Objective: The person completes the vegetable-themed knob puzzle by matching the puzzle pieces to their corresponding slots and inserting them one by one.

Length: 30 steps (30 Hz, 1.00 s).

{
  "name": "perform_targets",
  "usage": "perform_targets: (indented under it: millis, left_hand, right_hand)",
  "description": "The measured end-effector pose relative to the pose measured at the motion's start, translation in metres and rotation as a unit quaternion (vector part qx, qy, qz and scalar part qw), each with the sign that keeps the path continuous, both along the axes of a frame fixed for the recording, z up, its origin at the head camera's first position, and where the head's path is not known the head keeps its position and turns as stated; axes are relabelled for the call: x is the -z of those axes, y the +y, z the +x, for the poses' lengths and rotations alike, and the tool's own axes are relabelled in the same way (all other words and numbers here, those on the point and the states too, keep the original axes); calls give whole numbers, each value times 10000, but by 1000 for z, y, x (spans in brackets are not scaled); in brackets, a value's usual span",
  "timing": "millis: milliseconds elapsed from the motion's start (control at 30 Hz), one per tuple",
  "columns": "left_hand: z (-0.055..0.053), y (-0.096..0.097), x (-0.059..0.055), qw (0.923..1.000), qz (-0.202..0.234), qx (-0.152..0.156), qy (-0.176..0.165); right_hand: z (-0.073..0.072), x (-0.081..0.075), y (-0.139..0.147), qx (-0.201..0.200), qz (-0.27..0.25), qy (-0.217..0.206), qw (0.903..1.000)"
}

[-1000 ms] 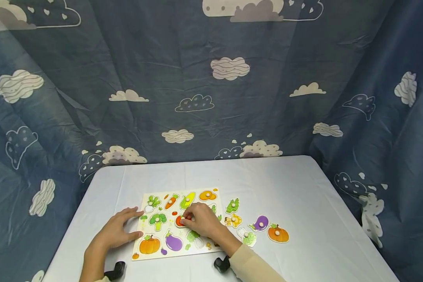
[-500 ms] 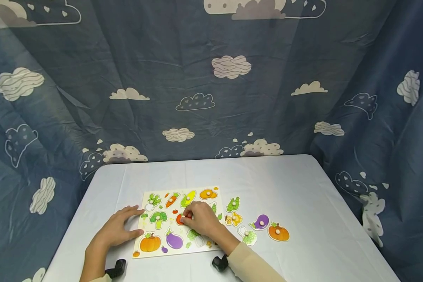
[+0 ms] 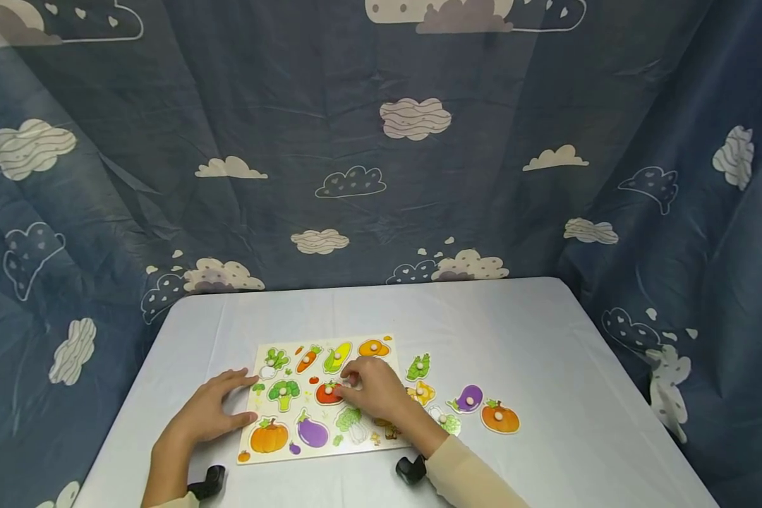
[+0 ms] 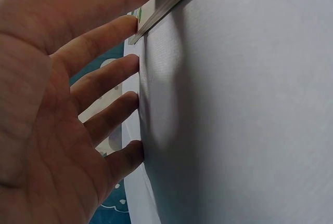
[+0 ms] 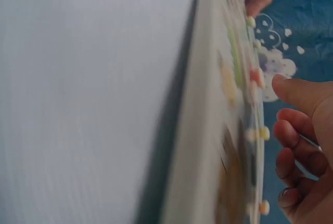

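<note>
A cream vegetable puzzle board (image 3: 330,451) lies on the white table. My left hand (image 3: 209,409) touches its left edge with thumb and fingertips; in the left wrist view the fingers (image 4: 104,73) are spread and nearly straight. The tomato piece (image 3: 327,394) sits flat in the board's middle row. Just right of it hovers my right hand (image 3: 377,388), fingers loosely bent. Seen in the right wrist view, thumb and fingers (image 5: 294,122) stand apart from the knobs, holding nothing. Carrot (image 3: 307,359), corn (image 3: 337,358) and broccoli (image 3: 283,394) pieces also lie on the board.
Loose knobbed pieces lie right of the board: a green one (image 3: 418,367), a yellow one (image 3: 422,393), a cabbage (image 3: 446,423), an eggplant (image 3: 468,399) and a pumpkin (image 3: 499,418). A dark cloud-print curtain (image 3: 260,233) hangs behind the white table (image 3: 546,339).
My right hand has let go of the tomato piece and moved a little to the right, uncovering it. The left hand stays at the board's edge.
</note>
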<state>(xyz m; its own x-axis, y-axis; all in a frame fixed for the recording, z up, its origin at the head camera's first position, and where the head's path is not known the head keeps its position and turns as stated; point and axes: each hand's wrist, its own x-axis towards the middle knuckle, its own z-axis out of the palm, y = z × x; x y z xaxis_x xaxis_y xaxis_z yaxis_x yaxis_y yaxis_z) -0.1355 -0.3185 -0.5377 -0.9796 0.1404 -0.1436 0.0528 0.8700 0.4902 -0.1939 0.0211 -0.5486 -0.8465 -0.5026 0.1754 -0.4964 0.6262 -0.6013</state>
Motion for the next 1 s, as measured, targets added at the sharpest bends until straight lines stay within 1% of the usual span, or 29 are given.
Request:
perform_targets:
  millis: [167, 267, 367, 567, 700, 800, 900, 1000]
  left_hand:
    - [-5, 1, -1, 10000, 5, 74, 60]
    - [-6, 0, -2, 9999, -52, 121, 98]
    - [-6, -1, -2, 9999, -71, 114, 92]
    - [-8, 0, -3, 9997, -115, 196, 122]
    - [-4, 1, -5, 9996, -164, 192, 104]
    - [-1, 2, -5, 9997, -144, 181, 3]
    - [1, 3, -5, 9998, -106, 189, -16]
    - [0, 3, -4, 9997, -96, 221, 59]
  right_hand:
    - [-5, -7, 22, 297, -17, 108, 9995]
    - [-6, -11, 35, 451, 22, 177, 9988]
    - [-5, -16, 48, 547, 58, 245, 9982]
    - [-1, -31, 80, 720, 137, 496, 9961]
    - [0, -38, 104, 863, 218, 529, 9946]
    - [1, -40, 124, 1048, 274, 602, 9923]
    - [3, -42, 144, 1222, 271, 797, 9889]
    - [4, -45, 162, 1411, 329, 953, 9848]
